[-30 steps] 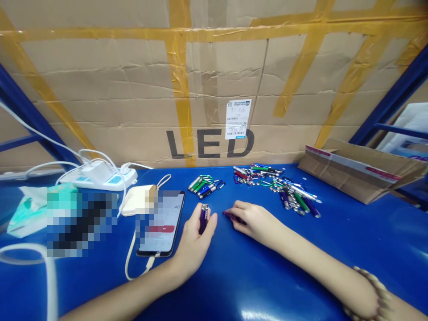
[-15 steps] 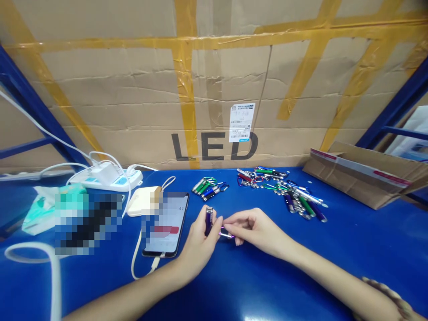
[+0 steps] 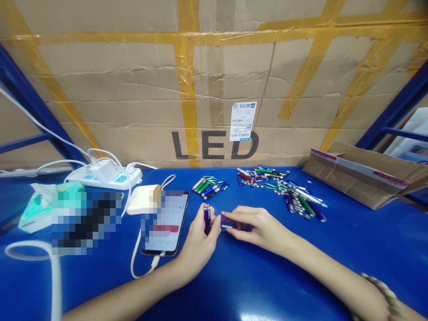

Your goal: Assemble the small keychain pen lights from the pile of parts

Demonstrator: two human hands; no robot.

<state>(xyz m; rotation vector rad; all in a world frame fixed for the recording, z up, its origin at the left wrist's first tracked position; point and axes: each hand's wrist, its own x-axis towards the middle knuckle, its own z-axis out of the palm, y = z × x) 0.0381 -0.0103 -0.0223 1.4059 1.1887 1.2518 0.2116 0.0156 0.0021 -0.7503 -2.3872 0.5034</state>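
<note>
My left hand [image 3: 198,247] is closed around a small purple flashlight [image 3: 207,219], its silver end pointing up between thumb and fingers. A purple carabiner [image 3: 228,224] sits at its thumb, on the right side. My right hand [image 3: 262,228] pinches this carabiner between thumb and index finger; the link between clip and flashlight is hard to make out. Just beyond my left hand lies a small group of green and blue flashlights [image 3: 209,189] with clips. A larger loose heap of flashlights [image 3: 302,201] in several colours spreads behind my right hand.
A lit phone [image 3: 167,225] lies left of my left hand, cabled at its near edge. Behind it are a cream power bank [image 3: 142,200], a white power strip [image 3: 129,179] and a tissue pack [image 3: 30,218]. An open cardboard box [image 3: 351,183] stands right; a large carton [image 3: 133,102] backs the table.
My right thumb and index finger have spread a little, showing more of the purple carabiner between them. My left hand keeps its hold on the flashlight, and the view has shifted slightly.
</note>
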